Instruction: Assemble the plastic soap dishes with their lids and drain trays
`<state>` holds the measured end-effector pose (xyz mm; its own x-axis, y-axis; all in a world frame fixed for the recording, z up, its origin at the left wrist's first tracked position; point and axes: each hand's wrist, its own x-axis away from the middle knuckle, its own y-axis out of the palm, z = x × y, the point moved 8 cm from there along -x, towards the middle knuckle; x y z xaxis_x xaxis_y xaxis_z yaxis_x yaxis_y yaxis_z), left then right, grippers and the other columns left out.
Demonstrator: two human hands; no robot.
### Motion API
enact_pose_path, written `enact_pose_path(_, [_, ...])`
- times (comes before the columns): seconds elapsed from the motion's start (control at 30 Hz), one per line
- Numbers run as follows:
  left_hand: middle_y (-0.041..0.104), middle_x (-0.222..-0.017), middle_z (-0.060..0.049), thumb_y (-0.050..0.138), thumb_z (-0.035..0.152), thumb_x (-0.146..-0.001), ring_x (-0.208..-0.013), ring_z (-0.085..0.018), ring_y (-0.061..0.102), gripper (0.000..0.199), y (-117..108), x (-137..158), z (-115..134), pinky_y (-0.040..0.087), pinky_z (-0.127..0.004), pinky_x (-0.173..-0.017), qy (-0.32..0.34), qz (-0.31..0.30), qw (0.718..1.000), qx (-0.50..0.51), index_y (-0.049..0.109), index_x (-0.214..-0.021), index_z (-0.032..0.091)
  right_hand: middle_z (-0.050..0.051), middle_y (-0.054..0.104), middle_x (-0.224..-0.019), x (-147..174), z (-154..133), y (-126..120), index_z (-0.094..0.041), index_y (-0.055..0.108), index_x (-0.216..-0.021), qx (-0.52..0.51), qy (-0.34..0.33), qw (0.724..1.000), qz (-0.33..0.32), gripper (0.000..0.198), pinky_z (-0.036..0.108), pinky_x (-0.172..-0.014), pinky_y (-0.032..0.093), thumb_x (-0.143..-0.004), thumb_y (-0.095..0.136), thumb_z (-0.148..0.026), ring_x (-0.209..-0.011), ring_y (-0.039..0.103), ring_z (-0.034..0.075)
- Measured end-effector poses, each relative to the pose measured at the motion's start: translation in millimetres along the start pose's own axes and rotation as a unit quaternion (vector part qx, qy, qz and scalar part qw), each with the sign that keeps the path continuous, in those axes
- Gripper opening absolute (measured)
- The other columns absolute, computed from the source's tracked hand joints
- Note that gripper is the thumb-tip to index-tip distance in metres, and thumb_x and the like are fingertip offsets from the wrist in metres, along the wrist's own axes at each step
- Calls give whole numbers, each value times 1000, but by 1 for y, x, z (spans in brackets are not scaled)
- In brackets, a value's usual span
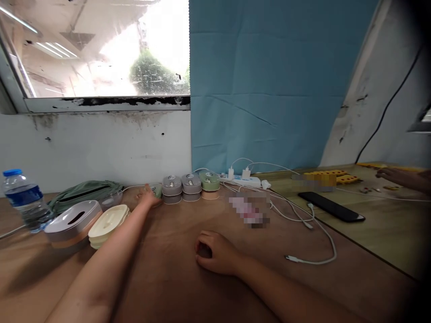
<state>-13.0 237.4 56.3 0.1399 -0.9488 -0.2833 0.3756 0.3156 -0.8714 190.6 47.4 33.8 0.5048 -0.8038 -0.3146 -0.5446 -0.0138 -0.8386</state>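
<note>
At the left end of a row of small oval boxes, my left hand [145, 196] has its fingers about a green-lidded box [156, 190], whose left side it hides. Two grey lidded boxes [172, 188] [191, 187] and another green-lidded box [210, 184] with a tan base stand to its right. My right hand [217, 253] rests on the brown table [175, 278], fingers curled round toward the thumb with nothing visible inside. Nearer on the left are a cream oval container [108, 224] and a larger grey-and-tan one [73, 224] with a slot on top.
A water bottle [25, 202] and green pouch [84, 193] stand at the left. White cables [333, 251] run from a power strip [249, 180]; a black phone [332, 206] lies at right. Another person's hand [390, 173] is beside yellow pieces [346, 177]. A pinkish item [247, 211] is blurred.
</note>
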Motion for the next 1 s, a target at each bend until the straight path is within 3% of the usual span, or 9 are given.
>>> enact_pose_path(0.2, [34,-122,-31,59,43,-60,-114,-46,31,68,0,-4,-16,27,-55,-85,-53,0,999,6,33,-110,4,1,56,-76,0,2,0,-17,56,-74,-8,-7,1000,-2,9,21,-62,38,-65,58,-17,-70,50,14])
enact_pose_path(0.4, [34,-122,-26,60,46,-60,-113,-42,33,72,-41,-2,-30,28,-50,-88,-76,47,996,0,34,-112,4,1,55,-75,0,2,0,-17,56,-73,-24,-4,1000,-7,8,21,-61,38,-65,57,-16,-69,49,13])
enact_pose_path(0.53, [28,-125,-21,61,47,-59,-117,-36,31,77,-84,13,-21,25,-44,-96,-31,101,994,-4,32,-118,7,1,55,-76,0,4,0,-17,56,-73,-41,10,999,-7,8,21,-59,37,-66,55,-14,-67,49,13])
enact_pose_path(0.67, [35,-120,-14,60,47,-62,-114,-29,36,69,-110,66,-4,30,-40,-96,81,143,981,104,34,-117,14,1,53,-78,-1,7,0,-18,53,-77,-89,28,995,19,11,22,-59,39,-67,54,-14,-68,48,13])
enact_pose_path(0.73, [38,-120,-11,55,46,-69,-111,-25,41,60,-102,102,3,35,-38,-93,150,87,960,218,33,-118,18,2,52,-84,-1,14,-6,-20,49,-89,-139,51,986,75,24,24,-61,41,-67,56,-17,-71,49,14])
enact_pose_path(0.87, [34,-127,-13,54,43,-72,-119,-27,34,60,-69,169,20,31,-40,-98,302,-68,882,355,30,-122,19,8,45,-107,4,26,-21,-22,32,-113,-246,47,948,197,53,32,-79,42,-68,61,-29,-93,48,19])
enact_pose_path(0.93, [31,-129,-14,58,42,-69,-122,-29,30,62,-54,191,28,29,-42,-99,360,-149,845,366,32,-121,19,9,40,-119,4,24,-19,-24,28,-120,-268,23,949,167,68,37,-92,35,-64,66,-34,-107,42,22])
enact_pose_path(1.0, [31,-130,-15,62,40,-66,-122,-30,29,64,-45,203,33,28,-44,-99,392,-204,820,364,35,-120,18,10,35,-127,3,17,-8,-23,26,-126,-284,6,956,75,83,39,-98,29,-58,72,-38,-116,36,24])
